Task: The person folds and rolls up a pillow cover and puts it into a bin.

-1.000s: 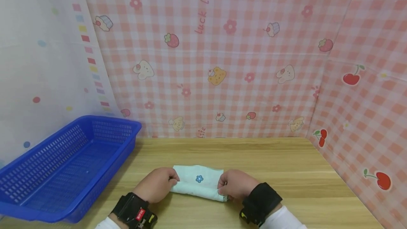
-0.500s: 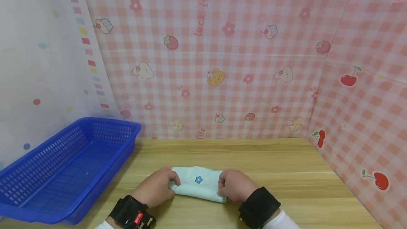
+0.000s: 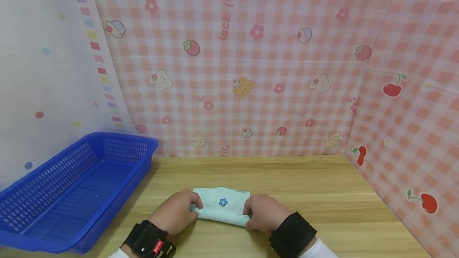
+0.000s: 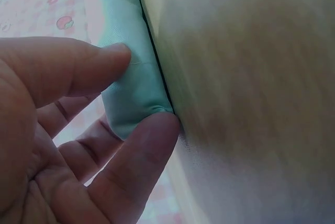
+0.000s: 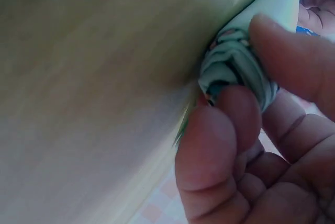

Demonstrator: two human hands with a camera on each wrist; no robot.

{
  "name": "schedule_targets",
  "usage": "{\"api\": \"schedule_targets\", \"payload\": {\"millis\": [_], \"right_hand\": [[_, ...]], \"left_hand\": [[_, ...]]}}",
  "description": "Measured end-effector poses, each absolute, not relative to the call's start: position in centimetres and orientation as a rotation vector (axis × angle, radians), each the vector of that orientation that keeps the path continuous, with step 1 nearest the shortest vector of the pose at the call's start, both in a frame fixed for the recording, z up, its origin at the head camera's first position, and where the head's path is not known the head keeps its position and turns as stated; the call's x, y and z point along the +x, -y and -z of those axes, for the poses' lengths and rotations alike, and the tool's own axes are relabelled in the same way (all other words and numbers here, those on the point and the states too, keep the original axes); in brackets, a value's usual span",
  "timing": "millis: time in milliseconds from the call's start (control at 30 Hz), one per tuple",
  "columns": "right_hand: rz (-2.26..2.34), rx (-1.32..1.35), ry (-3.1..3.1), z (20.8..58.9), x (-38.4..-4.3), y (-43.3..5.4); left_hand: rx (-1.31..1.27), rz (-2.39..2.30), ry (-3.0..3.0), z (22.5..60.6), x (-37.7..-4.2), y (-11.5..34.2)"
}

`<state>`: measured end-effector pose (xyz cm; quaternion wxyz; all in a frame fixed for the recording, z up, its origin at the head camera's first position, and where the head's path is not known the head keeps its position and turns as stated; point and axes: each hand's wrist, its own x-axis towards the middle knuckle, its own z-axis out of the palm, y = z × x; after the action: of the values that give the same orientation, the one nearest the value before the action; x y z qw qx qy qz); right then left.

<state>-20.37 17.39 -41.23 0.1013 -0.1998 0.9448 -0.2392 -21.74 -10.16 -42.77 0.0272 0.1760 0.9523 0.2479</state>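
Observation:
A mint-green cloth [image 3: 215,211] with a small blue flower lies on the table, its near side rolled into a thick edge. At its left end, my left hand [image 3: 175,212] holds the roll between thumb and fingers; the left wrist view shows the thumb at the corner of the cloth [image 4: 133,30] and a finger on top. My right hand [image 3: 267,213] grips the other end. In the right wrist view, the spiral layers of the cloth [image 5: 238,67] show, with fingertips pressed against them.
A blue plastic basket [image 3: 107,206] with perforated walls stands at the left of the wooden table [image 3: 287,178]. Pink checked fabric [image 3: 222,110] hangs behind and at the right; white dotted fabric [image 3: 53,71] hangs at the left. Black bands [image 3: 293,234] circle both wrists.
Since one second ago my left fingers have spread and resettled on the left end. My right hand has shifted slightly nearer, covering the patterned corner. The cloth has stayed almost in place.

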Motion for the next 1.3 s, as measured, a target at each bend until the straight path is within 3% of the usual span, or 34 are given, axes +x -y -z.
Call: {"api": "schedule_targets", "payload": {"millis": [400, 1100, 1300], "right_hand": [[0.75, -0.566, -2.725, 41.5, -21.0, -17.9], [0.958, -0.223, -2.64, 41.4, -21.1, -17.9], [1.005, -0.257, -2.649, 41.2, -20.8, -17.8]], "left_hand": [[0.495, -0.814, -2.87, 42.4, -21.9, 10.5], [0.481, -0.782, -2.938, 42.7, -22.5, 10.1], [0.556, -0.753, -3.034, 42.6, -21.8, 9.8]]}}
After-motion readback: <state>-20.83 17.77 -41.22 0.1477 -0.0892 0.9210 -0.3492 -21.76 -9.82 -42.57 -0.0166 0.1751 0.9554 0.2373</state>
